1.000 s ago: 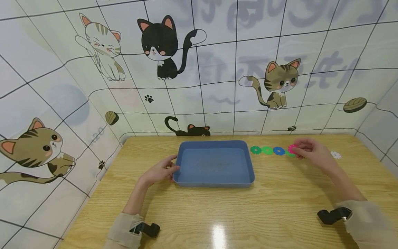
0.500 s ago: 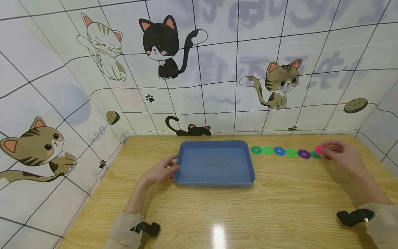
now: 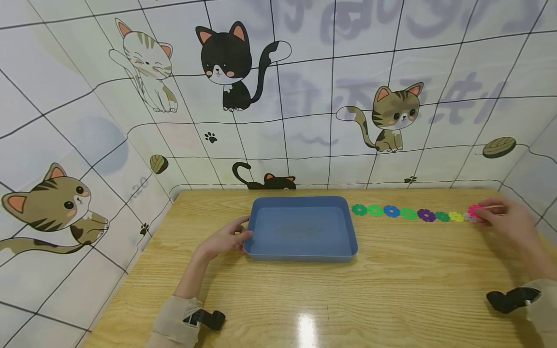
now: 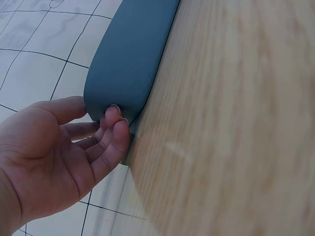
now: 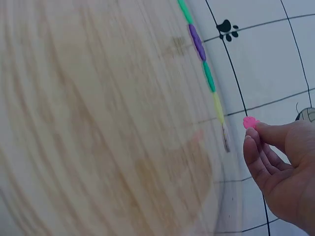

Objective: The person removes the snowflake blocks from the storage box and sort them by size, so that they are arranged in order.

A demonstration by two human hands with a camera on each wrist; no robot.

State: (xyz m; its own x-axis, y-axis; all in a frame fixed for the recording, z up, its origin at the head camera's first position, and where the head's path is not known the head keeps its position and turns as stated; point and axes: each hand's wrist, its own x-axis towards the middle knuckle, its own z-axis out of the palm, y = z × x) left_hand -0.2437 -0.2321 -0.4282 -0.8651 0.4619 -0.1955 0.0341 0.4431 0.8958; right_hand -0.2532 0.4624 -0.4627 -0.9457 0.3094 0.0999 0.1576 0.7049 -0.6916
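My left hand (image 3: 223,240) grips the left side of a blue rectangular tray (image 3: 300,258), thumb at the rim and fingertips curled against the outer wall (image 4: 120,59). At the far right of the table, my right hand (image 3: 509,221) pinches a pink flower-shaped plastic disc (image 5: 250,122) between thumb and fingers. The disc is raised above the table and overlaps the white flower disc (image 3: 469,218) in the head view. From the tray's right side runs a row of several flat flower discs, among them a blue one (image 3: 391,211), a purple one (image 3: 426,215) and a yellow one (image 3: 456,216).
The wooden table (image 3: 278,295) ends at the back against a wall covering (image 3: 304,106) printed with cats and grid lines. Each wrist wears a black strap with a small camera, such as the left wrist camera (image 3: 213,320).
My right hand has moved right along the row with the pink disc, uncovering the purple, dark green and yellow discs. My left hand stays on the tray.
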